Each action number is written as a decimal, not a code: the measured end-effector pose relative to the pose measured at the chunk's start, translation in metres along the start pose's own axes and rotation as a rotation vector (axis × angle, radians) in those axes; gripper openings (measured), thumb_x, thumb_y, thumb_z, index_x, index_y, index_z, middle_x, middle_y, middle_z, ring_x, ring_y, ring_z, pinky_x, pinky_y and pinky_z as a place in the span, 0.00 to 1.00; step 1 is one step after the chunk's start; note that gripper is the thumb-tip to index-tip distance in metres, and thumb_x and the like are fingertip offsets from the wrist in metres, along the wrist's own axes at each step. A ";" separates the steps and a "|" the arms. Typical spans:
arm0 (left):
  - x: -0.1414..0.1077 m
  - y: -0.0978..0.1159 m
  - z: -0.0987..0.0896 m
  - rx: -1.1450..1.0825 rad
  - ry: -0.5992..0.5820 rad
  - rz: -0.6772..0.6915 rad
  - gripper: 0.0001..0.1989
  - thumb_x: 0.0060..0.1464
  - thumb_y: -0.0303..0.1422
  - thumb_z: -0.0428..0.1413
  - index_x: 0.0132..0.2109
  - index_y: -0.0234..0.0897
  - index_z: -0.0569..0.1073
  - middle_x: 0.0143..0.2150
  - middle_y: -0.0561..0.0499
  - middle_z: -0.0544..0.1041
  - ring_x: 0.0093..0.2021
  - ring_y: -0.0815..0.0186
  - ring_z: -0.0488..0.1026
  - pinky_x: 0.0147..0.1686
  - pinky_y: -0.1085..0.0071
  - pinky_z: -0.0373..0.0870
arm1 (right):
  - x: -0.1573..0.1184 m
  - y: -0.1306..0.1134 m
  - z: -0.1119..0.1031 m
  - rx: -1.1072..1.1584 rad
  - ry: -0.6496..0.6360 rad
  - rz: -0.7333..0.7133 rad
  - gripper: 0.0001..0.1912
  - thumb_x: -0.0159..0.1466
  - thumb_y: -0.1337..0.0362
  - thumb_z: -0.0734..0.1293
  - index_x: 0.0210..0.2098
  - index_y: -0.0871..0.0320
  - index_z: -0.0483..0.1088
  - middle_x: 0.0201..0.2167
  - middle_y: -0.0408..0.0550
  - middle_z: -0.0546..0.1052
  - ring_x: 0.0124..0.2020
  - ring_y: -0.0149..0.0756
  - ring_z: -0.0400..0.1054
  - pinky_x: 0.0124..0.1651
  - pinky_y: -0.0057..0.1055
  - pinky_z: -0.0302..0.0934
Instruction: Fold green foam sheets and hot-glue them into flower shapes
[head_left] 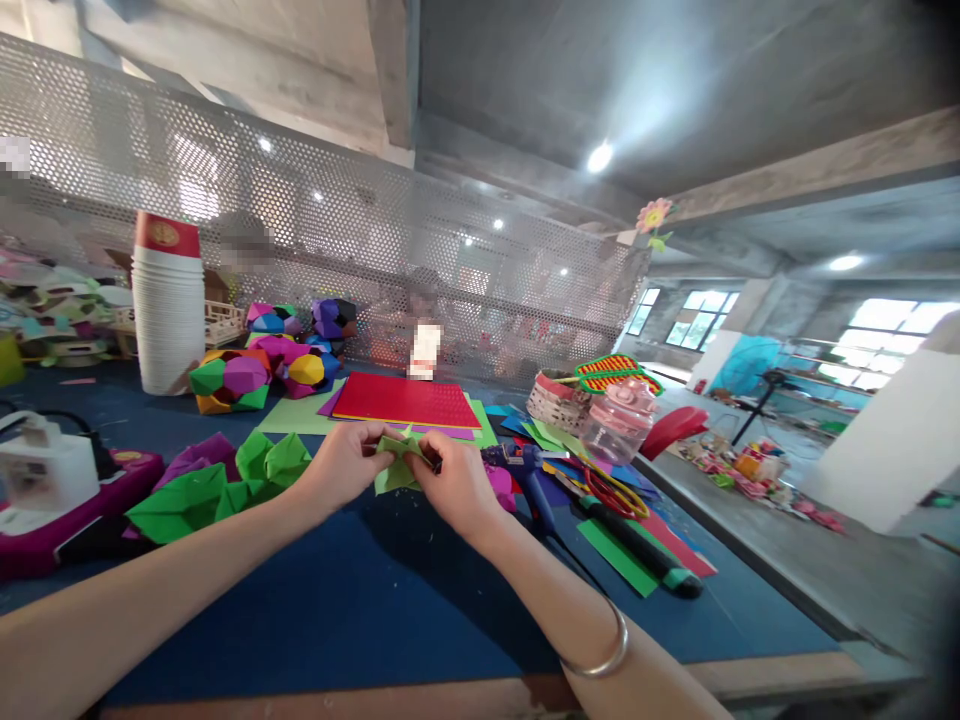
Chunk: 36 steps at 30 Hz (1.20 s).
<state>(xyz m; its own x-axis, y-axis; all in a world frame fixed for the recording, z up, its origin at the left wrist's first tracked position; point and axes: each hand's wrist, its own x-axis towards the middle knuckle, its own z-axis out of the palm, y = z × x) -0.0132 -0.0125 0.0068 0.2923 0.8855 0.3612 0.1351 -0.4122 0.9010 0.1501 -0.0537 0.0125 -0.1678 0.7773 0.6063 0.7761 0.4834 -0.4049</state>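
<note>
Between my two hands is a folded piece of light green paper (397,475), held above the blue table. My left hand (349,462) pinches its left side between thumb and fingers. On the other side my right hand (457,480) is closed on the paper, its fingertips partly hidden. Just behind the hands lies a stack of coloured sheets with a red sheet (409,400) on top. A blue glue gun (517,458) rests right of my right hand. Dark green folded paper pieces (187,503) lie to the left, beyond my left forearm.
Multicoloured paper balls (232,380) sit beside a tall stack of paper cups (169,310). At far left stands a white plug adapter (45,465) on a purple power strip. A pink bottle (619,420), a woven basket (559,400) and a black-handled tool (637,545) occupy the right side.
</note>
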 end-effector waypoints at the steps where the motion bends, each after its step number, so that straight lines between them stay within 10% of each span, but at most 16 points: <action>1: 0.000 0.001 0.001 -0.012 0.010 -0.014 0.13 0.40 0.30 0.58 0.36 0.33 0.77 0.27 0.50 0.80 0.29 0.62 0.76 0.31 0.69 0.70 | 0.000 -0.001 0.000 -0.001 0.009 -0.006 0.07 0.61 0.64 0.64 0.27 0.56 0.66 0.20 0.39 0.68 0.21 0.29 0.59 0.26 0.24 0.48; 16: -0.003 0.014 -0.003 -0.254 -0.181 -0.295 0.09 0.35 0.30 0.62 0.29 0.33 0.78 0.23 0.54 0.77 0.26 0.68 0.72 0.30 0.74 0.66 | 0.000 0.004 0.001 -0.001 0.013 -0.029 0.06 0.62 0.66 0.63 0.27 0.57 0.65 0.20 0.39 0.66 0.21 0.29 0.56 0.26 0.24 0.46; 36: -0.004 0.014 0.001 -0.330 -0.183 -0.330 0.13 0.38 0.32 0.62 0.36 0.33 0.78 0.28 0.52 0.78 0.29 0.67 0.73 0.29 0.74 0.66 | -0.001 0.003 0.001 0.002 0.024 -0.049 0.07 0.62 0.66 0.61 0.27 0.56 0.62 0.20 0.39 0.64 0.21 0.28 0.55 0.26 0.24 0.46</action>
<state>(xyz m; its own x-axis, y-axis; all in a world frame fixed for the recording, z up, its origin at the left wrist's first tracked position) -0.0121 -0.0221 0.0177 0.4502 0.8926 0.0231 -0.0499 -0.0006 0.9988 0.1526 -0.0525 0.0102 -0.1912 0.7425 0.6419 0.7660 0.5218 -0.3754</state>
